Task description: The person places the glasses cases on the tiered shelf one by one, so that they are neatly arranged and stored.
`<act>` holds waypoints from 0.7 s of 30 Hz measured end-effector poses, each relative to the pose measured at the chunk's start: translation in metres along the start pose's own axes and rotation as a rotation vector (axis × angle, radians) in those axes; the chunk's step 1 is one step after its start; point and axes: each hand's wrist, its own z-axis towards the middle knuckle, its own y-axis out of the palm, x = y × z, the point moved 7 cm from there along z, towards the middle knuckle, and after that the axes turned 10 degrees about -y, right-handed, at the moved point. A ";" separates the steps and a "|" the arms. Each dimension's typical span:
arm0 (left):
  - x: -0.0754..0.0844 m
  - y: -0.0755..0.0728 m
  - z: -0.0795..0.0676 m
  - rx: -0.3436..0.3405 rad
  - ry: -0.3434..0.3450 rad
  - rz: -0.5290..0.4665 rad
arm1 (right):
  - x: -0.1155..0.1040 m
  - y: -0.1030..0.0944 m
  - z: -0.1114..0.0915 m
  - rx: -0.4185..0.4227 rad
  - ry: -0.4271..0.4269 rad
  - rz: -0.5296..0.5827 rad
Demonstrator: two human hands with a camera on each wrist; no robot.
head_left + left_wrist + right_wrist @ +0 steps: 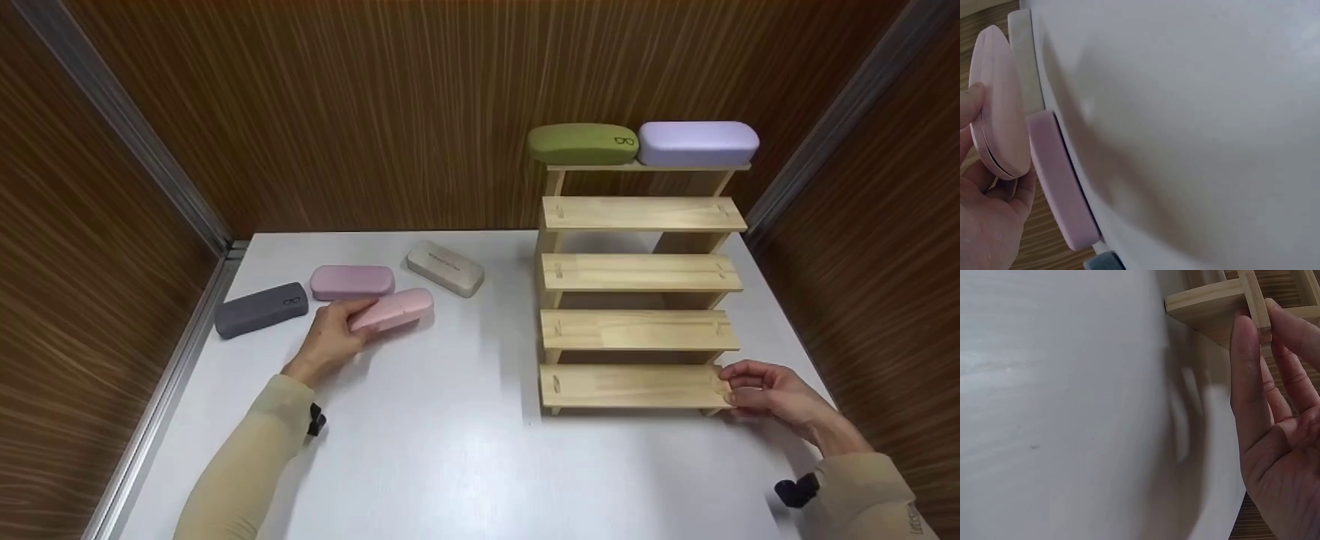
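Note:
My left hand [335, 334] grips a light pink glasses case [397, 309] by its near end. In the left wrist view the thumb lies on one side of the pink case [1002, 101], with fingers behind it. A mauve glasses case [352, 282] lies just beyond that hand, and a dark grey one [262, 309] is to its left. On the right, my right hand [780, 394] pinches the right end of the lowest step of a wooden stepped rack [630, 386]. The right wrist view shows thumb and fingers on either side of the board's end [1255, 304].
A cream glasses case [445, 268] lies angled near the table's back edge. On the rack's top step a green case [583, 144] and a lavender case [698, 144] stand side by side. Wood-grain panels [375, 112] enclose the white table [450, 465] at the back and sides.

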 end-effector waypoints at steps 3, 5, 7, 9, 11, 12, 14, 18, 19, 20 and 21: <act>0.007 -0.001 0.000 -0.017 0.004 -0.008 | 0.000 0.000 0.000 -0.003 -0.001 0.005; 0.012 -0.002 -0.001 -0.027 0.009 -0.015 | 0.000 0.000 0.000 0.000 0.001 0.007; 0.019 -0.002 -0.002 -0.034 0.019 -0.021 | 0.001 -0.001 0.000 0.002 0.003 -0.001; 0.026 -0.002 -0.002 -0.031 0.036 -0.014 | 0.001 -0.001 0.000 0.009 0.006 -0.012; 0.034 -0.003 -0.003 -0.020 0.054 -0.007 | 0.001 -0.002 0.001 0.018 0.009 -0.024; 0.038 -0.004 -0.003 -0.015 0.064 -0.005 | 0.001 -0.002 0.001 0.020 0.012 -0.030; 0.048 -0.005 -0.004 -0.005 0.087 0.002 | 0.002 -0.002 0.001 0.026 0.015 -0.032; 0.070 -0.008 -0.006 0.001 0.148 -0.002 | 0.002 -0.002 0.001 0.028 0.015 -0.038; 0.076 -0.009 -0.006 0.002 0.166 -0.004 | 0.002 -0.002 0.001 0.027 0.013 -0.040; 0.082 -0.010 -0.007 0.003 0.185 -0.004 | 0.002 -0.002 0.001 0.027 0.010 -0.043; 0.088 -0.010 -0.008 0.006 0.204 -0.002 | 0.002 -0.002 0.001 0.026 0.007 -0.042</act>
